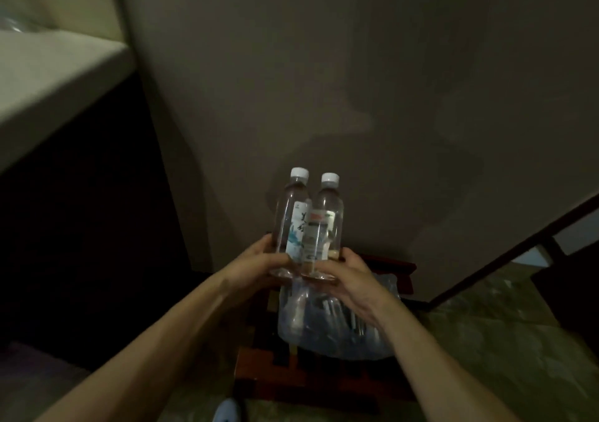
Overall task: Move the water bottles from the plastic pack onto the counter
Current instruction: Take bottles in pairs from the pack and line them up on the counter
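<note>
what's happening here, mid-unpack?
Yes. A person holds two clear water bottles upright and side by side, the left hand on the left bottle, the right hand on the right bottle. Both have white caps and are lifted above the plastic pack, which sits on a dark red wooden stand. The pale counter is up at the left; neither bottle is on it yet.

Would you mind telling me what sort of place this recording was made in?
Probably a dim hotel room or home corner: a plain wall, a pale counter at the left, and a plastic pack of water on a low reddish wooden stand.
</note>
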The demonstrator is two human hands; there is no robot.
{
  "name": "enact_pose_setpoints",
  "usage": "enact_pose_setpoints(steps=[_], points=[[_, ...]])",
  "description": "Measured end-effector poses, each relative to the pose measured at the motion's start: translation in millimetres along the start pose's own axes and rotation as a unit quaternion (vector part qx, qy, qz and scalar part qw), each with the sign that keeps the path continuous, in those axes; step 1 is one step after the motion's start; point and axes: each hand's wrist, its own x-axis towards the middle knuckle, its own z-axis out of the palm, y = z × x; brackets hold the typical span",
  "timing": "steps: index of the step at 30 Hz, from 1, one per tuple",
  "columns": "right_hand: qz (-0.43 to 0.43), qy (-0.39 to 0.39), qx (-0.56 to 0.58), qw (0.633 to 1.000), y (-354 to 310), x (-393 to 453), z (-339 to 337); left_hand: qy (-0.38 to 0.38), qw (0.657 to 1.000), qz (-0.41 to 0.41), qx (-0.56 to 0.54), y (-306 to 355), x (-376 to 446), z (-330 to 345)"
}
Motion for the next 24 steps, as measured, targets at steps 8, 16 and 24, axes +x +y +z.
enact_pose_setpoints(steps=[8,16,24], points=[[-0.143,-0.014,-0.120,0.982,-26,-12,64,0.108,0.983,0.141,0.042,53,-70,7],[-0.265,-0.050,-0.074,0.960,-58,-30,128,0.161,0.955,0.223,0.106,101,-129,-5],[-0.310,0.040,-0.007,0.950,-87,-34,233,0.211,0.925,0.289,0.125,135,-176,-60]])
